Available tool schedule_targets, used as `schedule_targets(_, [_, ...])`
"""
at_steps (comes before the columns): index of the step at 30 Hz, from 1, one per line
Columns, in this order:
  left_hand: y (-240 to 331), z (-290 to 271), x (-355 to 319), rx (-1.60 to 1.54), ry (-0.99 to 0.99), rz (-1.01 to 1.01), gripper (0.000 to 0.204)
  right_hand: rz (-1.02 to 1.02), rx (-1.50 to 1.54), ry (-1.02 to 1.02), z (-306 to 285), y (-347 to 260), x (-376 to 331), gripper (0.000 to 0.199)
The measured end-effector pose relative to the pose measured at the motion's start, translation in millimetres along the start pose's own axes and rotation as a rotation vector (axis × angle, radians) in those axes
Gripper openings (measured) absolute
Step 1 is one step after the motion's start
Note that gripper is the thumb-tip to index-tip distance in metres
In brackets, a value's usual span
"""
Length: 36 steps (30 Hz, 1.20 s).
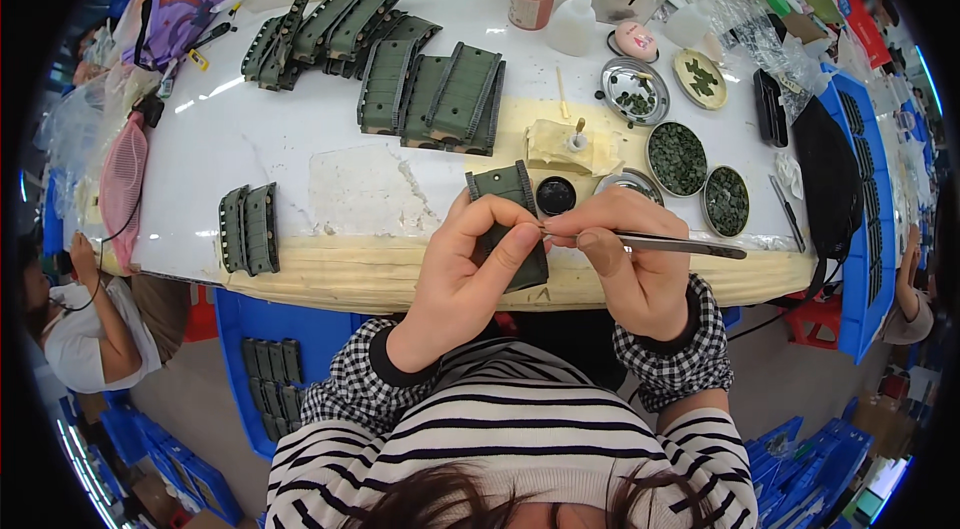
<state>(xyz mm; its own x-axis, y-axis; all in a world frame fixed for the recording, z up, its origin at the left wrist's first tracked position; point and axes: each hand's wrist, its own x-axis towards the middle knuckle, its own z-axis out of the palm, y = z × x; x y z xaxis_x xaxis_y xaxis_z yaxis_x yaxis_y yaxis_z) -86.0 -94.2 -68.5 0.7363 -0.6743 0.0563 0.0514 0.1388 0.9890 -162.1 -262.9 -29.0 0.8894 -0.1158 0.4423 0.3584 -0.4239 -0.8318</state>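
My left hand (462,264) is closed round a dark green model tank hull (503,183) with ridged, track-like edges. Its thumb and forefinger pinch together over the hull, at a tiny part too small to make out. The fingertips of my right hand (640,274) meet them there. Metal tweezers (690,247) lie in my right hand, with their blunt end pointing right. Just beyond the hull sits a small round black pot (556,195). A yellowish taped block (570,147) with a small nozzle stands behind it.
Finished-looking green hulls (465,89) lie in stacks at the far left, and two more (248,229) at the near left. Tins of small green parts (677,159) stand to the right. A blue tray (850,229) borders the table's right end; another (240,359) is below left.
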Motion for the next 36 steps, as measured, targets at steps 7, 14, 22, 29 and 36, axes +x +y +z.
schedule_targets(7, [3,-2,2,-0.224,-0.080,-0.112,0.024,0.045,0.056,0.005,0,-4,-2,0.014])
schedule_targets(14, [13,-2,2,-0.496,-0.102,-0.296,0.028,-0.057,0.054,0.004,1,3,-4,0.022])
schedule_targets(22, [13,1,1,-0.549,-0.091,-0.295,0.029,-0.014,0.036,-0.028,-1,-1,-4,0.024])
schedule_targets(29, [17,1,1,-0.535,-0.121,-0.309,0.027,-0.020,0.040,-0.023,-1,-1,-4,0.020])
schedule_targets(36, [15,1,0,-0.545,-0.086,-0.306,0.028,-0.017,0.024,-0.028,0,-3,-3,0.019])
